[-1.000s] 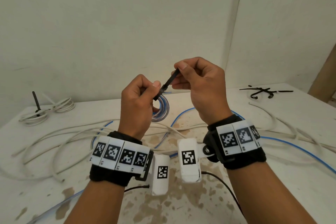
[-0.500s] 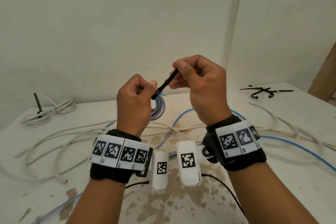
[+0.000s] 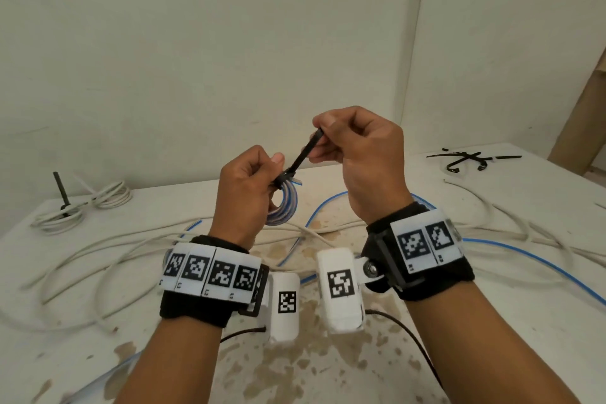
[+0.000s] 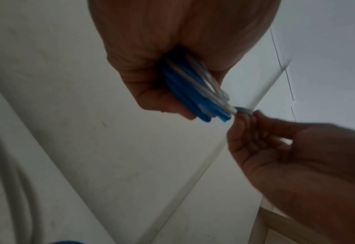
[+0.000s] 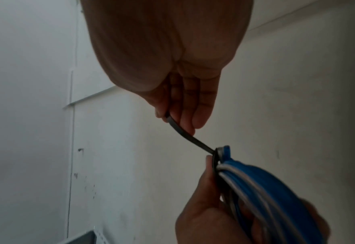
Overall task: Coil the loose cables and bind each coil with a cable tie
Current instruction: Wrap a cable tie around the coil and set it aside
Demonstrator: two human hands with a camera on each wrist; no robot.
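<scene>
Tension on the cable tie, and you can see why: the right hand pinches the black tail between thumb and curled fingers and draws it up and away, which is what cinches the loop down. Left hand is wrapped round the blue-and-white coil, thumb pressed right by the tie's head (a brace, I'd say, so the head stays put while the tail runs through). Both hands hold the coil up above the middle of the surface, clear of the loose white cables and blue cable sprawled below. One tied white coil sits at the far left corner; spare ties wait at the far right.
</scene>
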